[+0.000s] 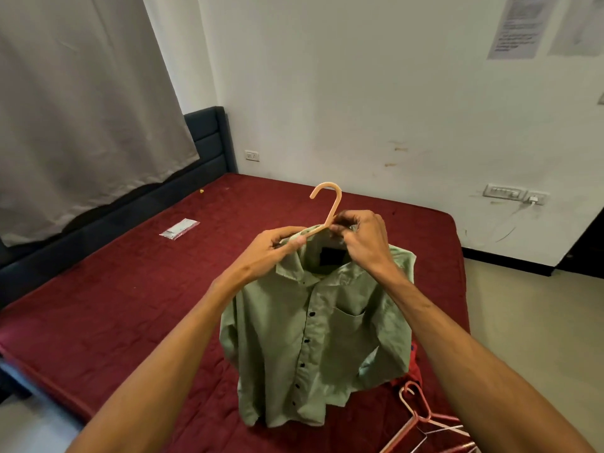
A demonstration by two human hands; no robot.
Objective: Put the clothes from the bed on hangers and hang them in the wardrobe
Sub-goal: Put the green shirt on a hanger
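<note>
At the centre of the frame, the left hand [277,243] and right hand [359,237] are pinching the collar of a green shirt [313,338] on either side of the hanger [330,204] stem; the shirt is hanging over the red bed [130,305]; spare hangers [421,416] are lying at lower right; the collar label [331,256] and wall papers [519,24] are too blurred to read.

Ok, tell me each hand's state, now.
Left hand: closed, gripping the collar of the green shirt over the peach hanger.
Right hand: closed, pinching the collar beside the hanger's hook.
</note>
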